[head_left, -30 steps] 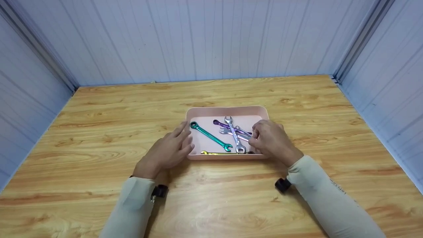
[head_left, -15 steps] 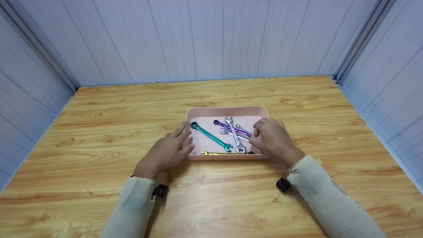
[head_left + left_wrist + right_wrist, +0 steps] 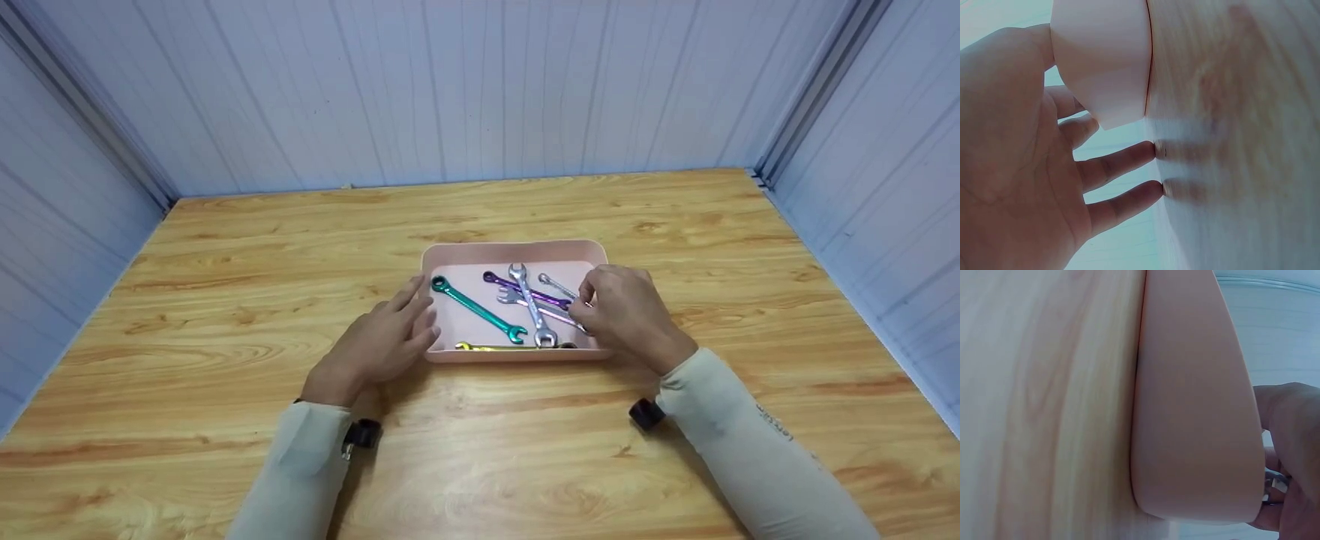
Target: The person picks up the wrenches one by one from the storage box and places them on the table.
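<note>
My right hand reaches over the right wall of a pink tray and pinches a small silver wrench, whose near end is hidden by the fingers. A metal end shows among those fingers in the right wrist view. Beside it, a large silver wrench lies across a purple wrench and another silver wrench. A green wrench slants at the tray's left; a yellow wrench lies along the front wall. My left hand rests against the tray's left side, fingers extended, two fingertips down at the table.
The tray stands on a wood-grain table. White panel walls enclose the table at the back and both sides. A small black camera sits at the right wrist, another black camera at the left.
My right hand has shifted slightly to the right, and the small silver wrench has turned and drawn away from the pile. The left hand and the tray have stayed in place.
</note>
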The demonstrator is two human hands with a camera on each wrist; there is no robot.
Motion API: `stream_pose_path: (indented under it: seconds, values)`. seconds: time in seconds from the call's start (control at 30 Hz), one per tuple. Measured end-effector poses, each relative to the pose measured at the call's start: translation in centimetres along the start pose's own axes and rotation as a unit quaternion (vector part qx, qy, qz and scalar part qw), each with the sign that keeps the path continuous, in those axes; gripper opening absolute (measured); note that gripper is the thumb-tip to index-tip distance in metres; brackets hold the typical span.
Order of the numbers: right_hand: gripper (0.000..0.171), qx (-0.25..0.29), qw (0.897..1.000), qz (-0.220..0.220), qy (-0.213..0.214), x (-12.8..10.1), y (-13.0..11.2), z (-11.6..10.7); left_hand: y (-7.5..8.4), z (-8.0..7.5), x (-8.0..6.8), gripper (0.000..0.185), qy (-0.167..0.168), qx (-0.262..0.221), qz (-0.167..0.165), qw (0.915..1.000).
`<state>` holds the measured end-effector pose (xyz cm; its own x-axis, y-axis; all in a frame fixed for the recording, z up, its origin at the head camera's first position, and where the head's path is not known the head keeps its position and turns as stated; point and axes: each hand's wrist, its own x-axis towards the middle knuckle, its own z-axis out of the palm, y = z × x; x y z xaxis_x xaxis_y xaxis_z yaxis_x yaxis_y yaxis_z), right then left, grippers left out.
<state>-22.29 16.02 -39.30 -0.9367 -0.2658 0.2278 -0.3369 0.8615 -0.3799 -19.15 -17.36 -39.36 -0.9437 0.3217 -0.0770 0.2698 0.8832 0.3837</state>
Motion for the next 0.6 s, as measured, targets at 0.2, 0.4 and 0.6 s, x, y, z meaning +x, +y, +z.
stream_pose_path:
  seconds: [0.2, 0.4, 0.6]
  values:
    - [0.011, 0.002, 1.000, -0.005, 0.002, -0.04, 0.09, 0.16, -0.03, 0.12, -0.03, 0.061, 0.003, -0.003, -0.004, 1.0000]
    - [0.013, -0.017, 0.998, -0.053, 0.039, -0.06, 0.46, 0.24, -0.11, 0.10, -0.09, 0.059, 0.004, 0.002, 0.014, 0.9999]
    - [0.013, -0.018, 0.994, -0.078, 0.072, 0.00, 0.68, 0.04, -0.09, 0.11, 0.06, 0.059, 0.002, 0.002, 0.010, 0.9999]
